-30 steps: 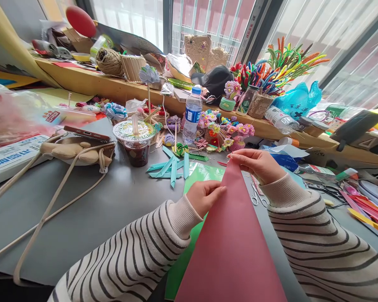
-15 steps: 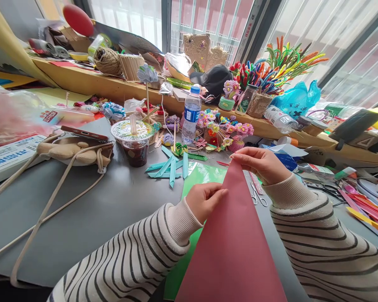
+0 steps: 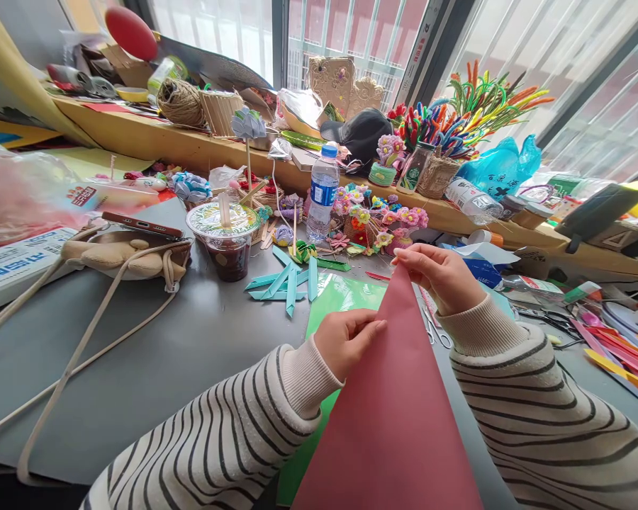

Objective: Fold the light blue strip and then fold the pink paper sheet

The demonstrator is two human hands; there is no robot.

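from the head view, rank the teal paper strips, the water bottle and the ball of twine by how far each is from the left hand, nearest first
From the left hand:
1. teal paper strips, on the table just up-left of it.
2. water bottle, standing behind the strips.
3. ball of twine, on the far ledge, left.

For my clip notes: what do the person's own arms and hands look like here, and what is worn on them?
Both arms wear a knitted, long-sleeved top, cream-white with thin dark horizontal stripes. Each sleeve ends in a plain cream ribbed cuff at the wrist. The left hand and the right hand are bare: no gloves, and no rings, watch or bracelet show.
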